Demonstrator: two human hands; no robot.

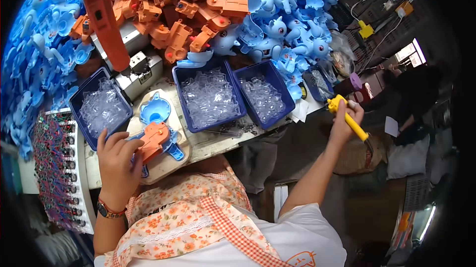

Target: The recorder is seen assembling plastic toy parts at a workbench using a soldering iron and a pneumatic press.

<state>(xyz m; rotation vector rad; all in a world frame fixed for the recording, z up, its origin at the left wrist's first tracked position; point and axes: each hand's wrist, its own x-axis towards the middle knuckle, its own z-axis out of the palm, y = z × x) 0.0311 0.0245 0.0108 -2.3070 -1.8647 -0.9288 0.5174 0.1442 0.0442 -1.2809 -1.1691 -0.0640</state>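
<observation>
My left hand [118, 160] arched, fingers apart, at boxy orange plastic housing [155, 137]; can't tell if pinching. Housing just right of it, over glossy blue shell [173, 150], on pale flat board [166, 167]. My right hand [347, 124] wraps smooth yellow tool [356, 125]. Clear angular pieces [210, 99] beyond, between hands.

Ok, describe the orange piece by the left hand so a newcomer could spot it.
Start at the tall orange heap along the far side of the worktable. Come nearer, to the pale board beside the left hand. The orange piece lies there beside light-blue shells: the only one on the board, clear of the heap.
</observation>
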